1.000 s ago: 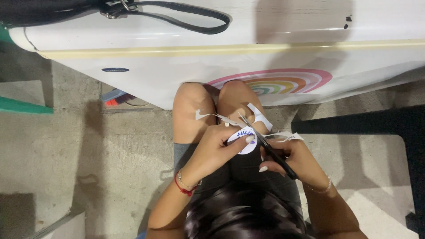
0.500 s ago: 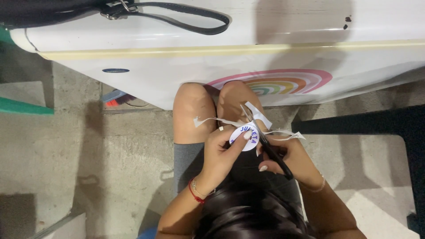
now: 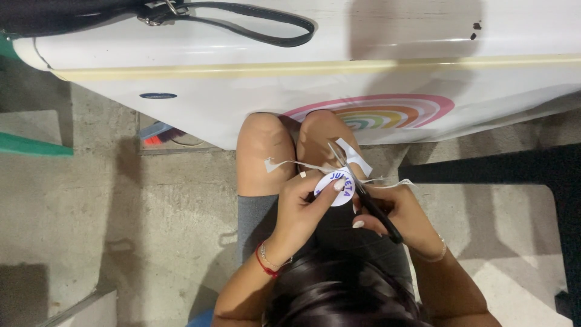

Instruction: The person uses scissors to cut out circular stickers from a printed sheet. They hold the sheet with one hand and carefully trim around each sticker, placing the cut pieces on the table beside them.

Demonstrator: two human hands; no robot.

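Your left hand (image 3: 305, 203) is closed in a pinch on a round paper label (image 3: 334, 188), white with blue lettering, with fingertips on its rim and face. Your right hand (image 3: 390, 212) is closed around the handles of black scissors (image 3: 363, 194), whose blades point away from you just beyond the label's far edge.

The label sits between both hands, above your lap, just short of your knees. Judge it light, thin and floppy: it will bend or crease under pressure and tear easily at the cut. Keep your hold at the rim opposite the blades, with fingers clear of the cutting line.

White paper offcuts (image 3: 354, 154) trail from the label over your knees and may snag the blades. Beyond the hands, a white table edge with a rainbow sticker (image 3: 387, 112) limits forward room. A black strap (image 3: 254, 21) lies on the tabletop, well apart from both hands.
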